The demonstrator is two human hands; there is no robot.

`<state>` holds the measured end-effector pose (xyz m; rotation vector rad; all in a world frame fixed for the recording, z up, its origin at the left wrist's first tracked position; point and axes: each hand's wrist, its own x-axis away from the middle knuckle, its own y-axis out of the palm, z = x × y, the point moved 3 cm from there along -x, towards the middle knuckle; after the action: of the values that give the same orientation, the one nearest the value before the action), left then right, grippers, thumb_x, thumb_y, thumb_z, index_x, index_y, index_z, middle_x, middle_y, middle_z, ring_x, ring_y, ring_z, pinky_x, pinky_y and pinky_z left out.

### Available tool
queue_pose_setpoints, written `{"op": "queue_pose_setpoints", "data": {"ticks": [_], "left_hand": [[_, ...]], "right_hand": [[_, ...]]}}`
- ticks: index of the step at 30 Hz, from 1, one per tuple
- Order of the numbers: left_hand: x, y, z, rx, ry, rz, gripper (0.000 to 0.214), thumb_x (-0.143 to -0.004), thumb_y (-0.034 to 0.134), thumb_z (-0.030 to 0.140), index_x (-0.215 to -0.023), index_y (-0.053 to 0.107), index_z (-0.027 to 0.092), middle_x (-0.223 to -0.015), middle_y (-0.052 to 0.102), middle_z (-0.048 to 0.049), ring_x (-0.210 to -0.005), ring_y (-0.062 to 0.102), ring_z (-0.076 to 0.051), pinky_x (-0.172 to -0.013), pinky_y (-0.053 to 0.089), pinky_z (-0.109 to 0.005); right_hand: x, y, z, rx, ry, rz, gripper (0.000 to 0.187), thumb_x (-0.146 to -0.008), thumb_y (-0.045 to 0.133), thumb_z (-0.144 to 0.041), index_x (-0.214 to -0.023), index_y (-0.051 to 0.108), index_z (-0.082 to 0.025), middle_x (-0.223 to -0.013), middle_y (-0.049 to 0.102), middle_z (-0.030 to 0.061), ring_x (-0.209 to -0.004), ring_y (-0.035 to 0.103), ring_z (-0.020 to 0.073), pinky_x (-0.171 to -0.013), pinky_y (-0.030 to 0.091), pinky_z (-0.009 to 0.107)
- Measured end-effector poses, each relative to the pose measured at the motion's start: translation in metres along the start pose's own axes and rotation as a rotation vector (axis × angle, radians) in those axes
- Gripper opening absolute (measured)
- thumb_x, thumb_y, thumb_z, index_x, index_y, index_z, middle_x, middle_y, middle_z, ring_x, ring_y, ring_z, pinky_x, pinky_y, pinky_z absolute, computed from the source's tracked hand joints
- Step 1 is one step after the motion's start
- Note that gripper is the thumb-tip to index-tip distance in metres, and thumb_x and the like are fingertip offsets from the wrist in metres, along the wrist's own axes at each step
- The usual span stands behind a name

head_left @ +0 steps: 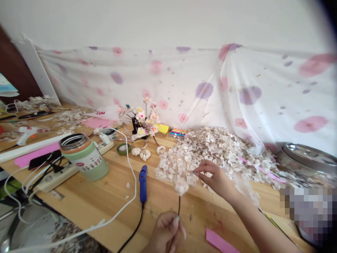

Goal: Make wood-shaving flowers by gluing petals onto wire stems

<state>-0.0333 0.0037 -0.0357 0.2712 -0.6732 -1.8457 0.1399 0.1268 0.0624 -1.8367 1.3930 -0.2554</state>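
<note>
My left hand (pixel 170 230), low in the middle of the view, pinches a thin dark stem (pixel 179 205). On top of that stem, upright, sits a white craft flower (pixel 181 186), slightly blurred. Just right of and above the flower, my right hand (pixel 212 174) reaches over a clear compartment tray (pixel 172 177) of loose white petals (pixel 170 164). Its thumb and fingertips come together at the tray's right side; whatever lies between them is too small to make out. A blue corded hand tool (pixel 143 184) lies on the wooden table left of the flower.
Behind the tray spreads a large heap of dry papery flakes (pixel 210 140). A green jar (pixel 88 160) stands on the left near a power strip (pixel 58 177), and a white cable (pixel 135 175) loops across the table. Finished flowers (pixel 143 119) stand at the back; a metal-lidded pot (pixel 310 154) is right.
</note>
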Motion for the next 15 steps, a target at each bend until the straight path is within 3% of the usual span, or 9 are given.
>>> {"op": "queue_pose_setpoints", "data": {"ticks": [2,6,11,15], "left_hand": [[0.002,0.000,0.009,0.099,0.157,0.137,0.050,-0.067,0.068,0.063,-0.057,0.054,0.016,-0.030,0.030,0.0087,-0.028,0.017,-0.002,-0.034,0.011,-0.018],[0.013,0.000,0.027,0.130,0.269,0.234,0.038,-0.071,0.072,0.050,-0.060,0.058,0.016,-0.032,0.033,0.0084,-0.031,0.021,-0.003,-0.037,0.017,-0.016],[0.026,-0.006,0.037,0.046,0.294,0.260,0.036,-0.073,0.072,0.049,-0.063,0.060,0.016,-0.032,0.036,0.0080,-0.030,0.023,-0.003,-0.035,0.019,-0.015],[0.027,-0.006,0.034,-0.063,0.254,0.278,0.042,-0.071,0.070,0.055,-0.064,0.059,0.015,-0.035,0.037,0.0082,-0.031,0.024,-0.003,-0.033,0.018,-0.015]], "right_hand": [[0.027,0.007,-0.010,0.098,-0.065,-0.011,0.020,-0.087,0.055,-0.027,-0.090,0.074,-0.023,-0.090,0.061,0.0089,-0.083,0.058,0.0211,-0.074,0.046,0.034],[0.078,0.025,-0.020,0.173,-0.065,-0.246,0.027,-0.087,0.050,-0.015,-0.101,0.070,-0.025,-0.096,0.060,0.0088,-0.088,0.057,0.0211,-0.075,0.048,0.032],[0.120,0.004,-0.021,0.134,0.099,-0.187,0.023,-0.089,0.050,-0.020,-0.102,0.067,-0.026,-0.101,0.060,0.0091,-0.089,0.060,0.0207,-0.078,0.049,0.033],[0.151,0.000,-0.023,0.117,0.107,-0.395,0.023,-0.084,0.054,-0.016,-0.098,0.064,-0.031,-0.095,0.061,0.0063,-0.082,0.061,0.0196,-0.069,0.050,0.029]]}}
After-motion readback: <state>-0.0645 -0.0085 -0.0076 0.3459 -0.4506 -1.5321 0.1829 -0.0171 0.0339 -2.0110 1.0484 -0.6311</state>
